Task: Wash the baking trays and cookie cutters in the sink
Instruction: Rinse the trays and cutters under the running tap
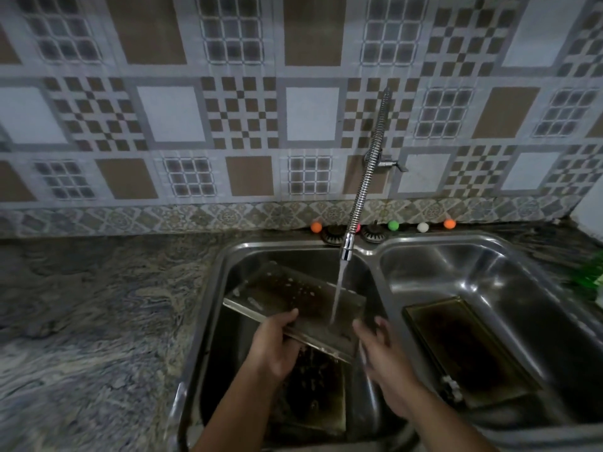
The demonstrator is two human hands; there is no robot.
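A dark, stained baking tray (287, 295) is held tilted in the left sink basin (228, 278), under water running from the flexible faucet (347, 247). My left hand (277, 344) grips its near edge, thumb on top. Just right of the tray's near right corner, my right hand (381, 350) is blurred, its fingers spread and relaxed. Another dark tray (313, 393) lies on the basin floor below. In the right basin (489, 262) lies a third tray (466, 350). No cookie cutters are in view.
The faucet hose rises to a wall tap (388, 163) on the tiled wall. Small coloured balls (316, 227) and two drain strainers (332, 234) sit along the sink's back rim. Marbled stone counter (98, 305) spreads left. Something green (590, 278) sits at the right edge.
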